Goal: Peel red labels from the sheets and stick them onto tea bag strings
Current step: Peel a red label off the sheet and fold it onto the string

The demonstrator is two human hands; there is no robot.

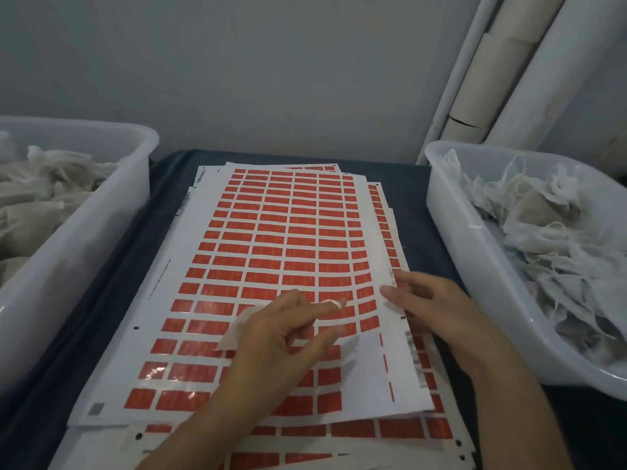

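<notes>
Up close, the left hand (271,337) grips a tea bag (237,329) while the right hand (431,300) rests open-fingered on the label sheet (278,232).

Two hands worked over the label sheets (271,249) — one stack, several deep — flanked by two tubs (475,252) of tea bags.

A dark blue cloth (163,212) is spread over the work surface. Behind it a plain grey wall (258,69) is seen. In the far right corner, pale cardboard tubes (488,83) (one cracked near its lower end) are leaned beside white pipes (456,66).
</notes>
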